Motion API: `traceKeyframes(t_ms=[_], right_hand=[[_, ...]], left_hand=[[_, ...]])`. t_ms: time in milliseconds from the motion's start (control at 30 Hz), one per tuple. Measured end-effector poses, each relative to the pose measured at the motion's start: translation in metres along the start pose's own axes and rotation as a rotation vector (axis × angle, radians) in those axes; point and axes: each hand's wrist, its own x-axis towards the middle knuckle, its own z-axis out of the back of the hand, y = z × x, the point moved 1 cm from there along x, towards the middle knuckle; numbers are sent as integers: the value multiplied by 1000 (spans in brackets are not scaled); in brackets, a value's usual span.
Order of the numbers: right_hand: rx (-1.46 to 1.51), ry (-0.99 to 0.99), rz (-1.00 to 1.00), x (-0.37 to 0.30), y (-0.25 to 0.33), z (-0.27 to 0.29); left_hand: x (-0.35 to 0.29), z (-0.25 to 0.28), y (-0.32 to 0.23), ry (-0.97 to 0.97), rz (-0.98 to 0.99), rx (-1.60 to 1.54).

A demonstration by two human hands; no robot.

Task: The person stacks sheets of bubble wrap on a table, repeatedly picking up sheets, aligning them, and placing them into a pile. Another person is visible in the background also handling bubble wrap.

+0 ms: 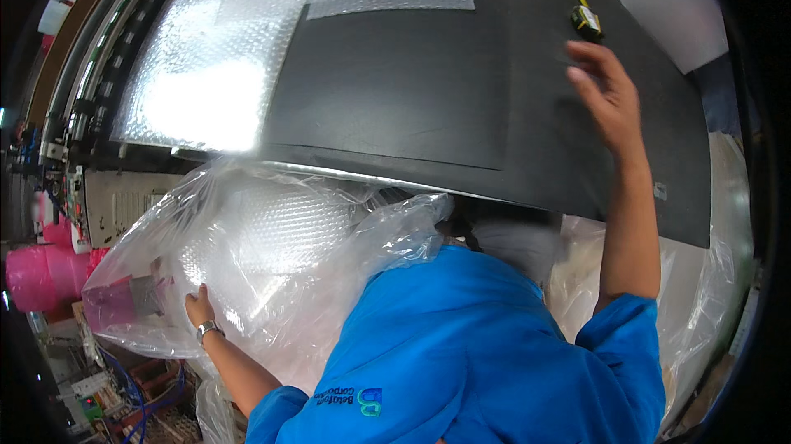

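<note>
My left hand (pixel 199 308), with a watch at the wrist, is closed at the edge of a large clear plastic bag (pixel 148 234); its fingers are partly hidden. Inside the bag, bubble wrap (pixel 284 226) shows through the film. The bag hangs in front of the black table (pixel 395 86), against my body. Over the table's right part, my right hand (pixel 608 94) is raised, fingers curved and thumb apart, holding nothing. Just beyond its fingertips lies a black and yellow tape measure (pixel 586 22), its blade partly out.
Flat bubble wrap sheets (pixel 206 65) cover the table's left and far part. A machine with rollers (pixel 91 90) runs along the left. White foam (pixel 671 7) stands at the far right. Pink rolls (pixel 45 278) and blue cables (pixel 140 403) are at lower left.
</note>
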Motion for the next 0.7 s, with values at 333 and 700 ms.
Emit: traceKeyframes(t_ms=[333, 700], right_hand=[[33, 214, 109, 31, -2, -101], [87, 238, 24, 29, -22, -97]], left_hand=[[-88, 52, -213, -137, -670, -1036], [-268, 218, -365, 1889, -1580, -1903]])
